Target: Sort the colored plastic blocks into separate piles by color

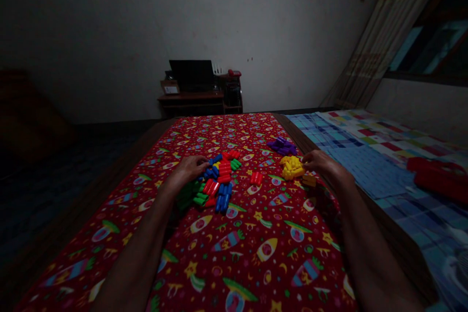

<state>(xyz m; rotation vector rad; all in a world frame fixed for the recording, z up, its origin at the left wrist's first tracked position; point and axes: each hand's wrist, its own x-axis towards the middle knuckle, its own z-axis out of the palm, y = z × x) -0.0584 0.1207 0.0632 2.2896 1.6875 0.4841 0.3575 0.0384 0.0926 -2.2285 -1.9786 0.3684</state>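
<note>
Many mixed pieces (224, 170) lie at your left hand (188, 168), yellow pieces (291, 167) beside your right hand (322, 162); in this gloom I can't tell whether either grips. A careless right-hand nudge could push yellow into the purple pieces (282, 146) just beyond.

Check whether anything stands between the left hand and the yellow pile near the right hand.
Right beside the left hand sits the mixed-colour pile; past it, red pieces lie apart on the cloth, roughly toward the yellow pile. All lie low, so reaching over looks possible.
</note>
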